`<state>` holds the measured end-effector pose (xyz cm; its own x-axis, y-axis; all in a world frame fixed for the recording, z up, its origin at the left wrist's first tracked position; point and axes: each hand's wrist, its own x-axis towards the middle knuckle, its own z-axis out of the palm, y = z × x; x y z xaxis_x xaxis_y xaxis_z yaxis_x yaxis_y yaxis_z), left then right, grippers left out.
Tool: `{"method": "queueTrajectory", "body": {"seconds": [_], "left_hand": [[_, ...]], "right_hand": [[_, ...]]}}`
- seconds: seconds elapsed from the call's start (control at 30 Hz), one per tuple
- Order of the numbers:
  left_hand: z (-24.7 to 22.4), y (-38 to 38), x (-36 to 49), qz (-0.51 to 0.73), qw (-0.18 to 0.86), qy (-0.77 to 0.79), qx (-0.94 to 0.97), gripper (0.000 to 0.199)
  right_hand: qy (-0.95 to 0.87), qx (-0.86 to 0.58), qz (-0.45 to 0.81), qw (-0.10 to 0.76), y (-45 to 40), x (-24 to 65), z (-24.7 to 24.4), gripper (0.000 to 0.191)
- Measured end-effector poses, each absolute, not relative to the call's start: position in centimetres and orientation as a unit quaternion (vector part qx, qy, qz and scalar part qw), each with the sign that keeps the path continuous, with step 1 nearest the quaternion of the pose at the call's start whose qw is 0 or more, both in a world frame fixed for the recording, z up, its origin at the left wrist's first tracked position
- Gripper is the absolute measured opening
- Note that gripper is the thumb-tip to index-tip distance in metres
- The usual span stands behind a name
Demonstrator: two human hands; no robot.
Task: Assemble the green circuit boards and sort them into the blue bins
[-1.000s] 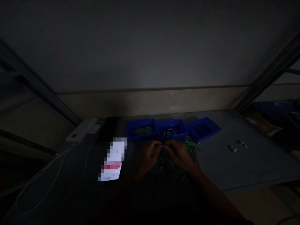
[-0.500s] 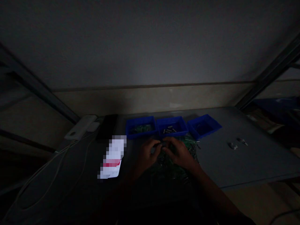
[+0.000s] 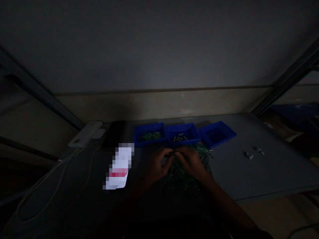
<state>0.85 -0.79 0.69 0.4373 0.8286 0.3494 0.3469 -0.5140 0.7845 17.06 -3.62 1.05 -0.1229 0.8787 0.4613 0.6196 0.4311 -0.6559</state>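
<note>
My left hand (image 3: 159,163) and my right hand (image 3: 191,162) meet at the fingertips over the table, both with fingers pinched together around something small and dark that I cannot make out. Beneath and beside my right hand lies a pile of green and metallic pieces (image 3: 204,156), dim in the low light. Just beyond my hands is a blue tray (image 3: 183,142) with several small pale cylinders (image 3: 179,137). To its left, another blue tray (image 3: 149,144) holds green pieces (image 3: 152,136). A third blue tray (image 3: 230,133) sits tilted at the right.
A lit phone (image 3: 121,167) lies left of my hands, near a dark flat object (image 3: 114,134). A white power strip (image 3: 86,134) with cables (image 3: 53,171) is at the far left. Two small shiny objects (image 3: 248,155) rest on the right side of the table (image 3: 271,169).
The fingertips of both hands have drawn closer together, and my right thumb has shifted slightly up. The trays and the phone have stayed in place.
</note>
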Motion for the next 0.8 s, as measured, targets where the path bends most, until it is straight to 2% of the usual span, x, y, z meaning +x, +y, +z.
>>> {"method": "queueTrajectory", "body": {"seconds": [0.1, 0.2, 0.4, 0.53, 0.7, 0.8], "left_hand": [[0.85, -0.67, 0.88, 0.381, 0.320, 0.396, 0.772, 0.016], [0.95, -0.53, 0.82, 0.382, 0.312, 0.415, 0.764, 0.018], [0.89, -0.73, 0.89, 0.371, 0.327, 0.419, 0.761, 0.019], [1.02, -1.06, 0.97, 0.405, 0.334, 0.395, 0.754, 0.026], [1.00, -0.85, 0.89, 0.405, 0.315, 0.378, 0.771, 0.014], [1.08, -0.67, 0.86, 0.409, 0.306, 0.399, 0.761, 0.014]], "right_hand": [[-0.725, -0.510, 0.167, 0.432, -3.66, 16.81, 0.88, 0.017], [-0.732, -0.484, 0.170, 0.448, -3.76, 16.63, 0.78, 0.025], [-0.738, -0.474, 0.162, 0.453, -3.79, 16.60, 0.96, 0.010], [-0.716, -0.504, 0.160, 0.455, -3.66, 16.83, 0.96, 0.013], [-0.726, -0.497, 0.179, 0.441, -3.65, 16.78, 0.84, 0.013], [-0.730, -0.484, 0.171, 0.451, -3.76, 16.58, 0.76, 0.023]]}}
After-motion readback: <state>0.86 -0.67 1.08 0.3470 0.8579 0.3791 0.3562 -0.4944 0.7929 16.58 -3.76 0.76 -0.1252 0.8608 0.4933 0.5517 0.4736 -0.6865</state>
